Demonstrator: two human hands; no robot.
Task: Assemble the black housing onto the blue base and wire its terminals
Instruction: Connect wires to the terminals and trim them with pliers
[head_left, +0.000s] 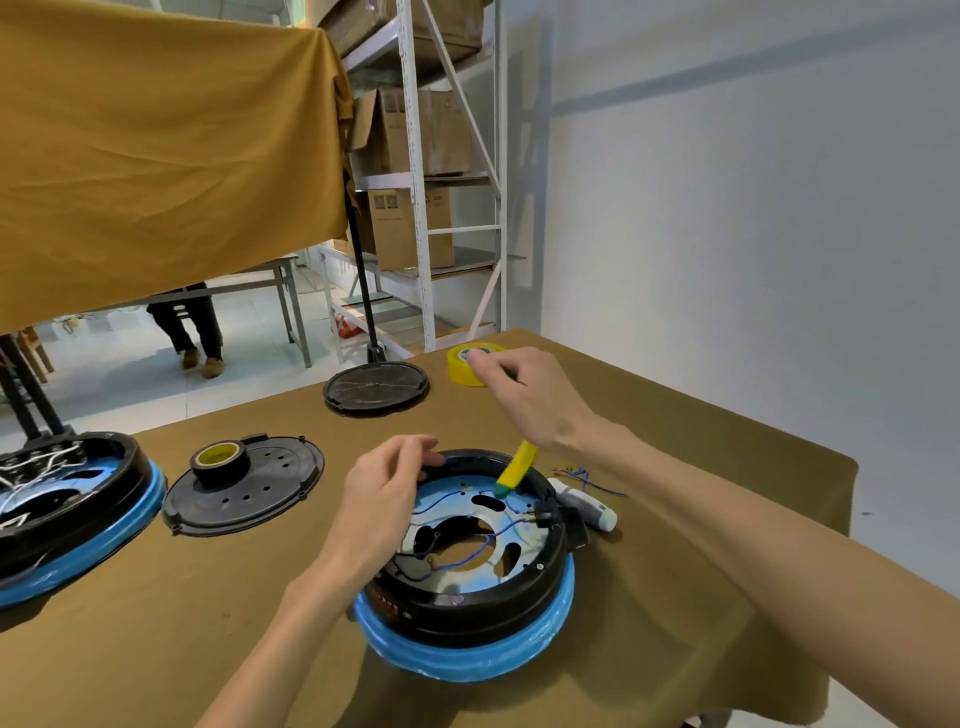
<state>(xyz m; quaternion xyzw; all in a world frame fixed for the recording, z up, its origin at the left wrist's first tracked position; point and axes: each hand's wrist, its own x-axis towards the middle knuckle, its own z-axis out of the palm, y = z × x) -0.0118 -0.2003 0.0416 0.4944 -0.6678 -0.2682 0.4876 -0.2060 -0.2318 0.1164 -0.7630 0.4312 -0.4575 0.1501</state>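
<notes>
The black housing (467, 608) sits on the blue base (467, 662) in the middle of the table, with thin blue and black wires (483, 545) lying loose inside it. My left hand (384, 488) hovers over the housing's left rim, fingers loosely curled and holding nothing. My right hand (524, 395) reaches back towards a yellow tape roll (460, 371), its fingertips at the roll's top. That hand grips a yellow-and-green screwdriver (514, 467), whose handle hangs below the palm over the housing's far rim.
A white tool (587, 506) and loose wire ends (587, 475) lie right of the housing. A black cover (260, 499) carrying a black tape roll (221, 460) lies to the left, another cover (376, 387) behind. A second housing on a blue base (78, 519) stands far left.
</notes>
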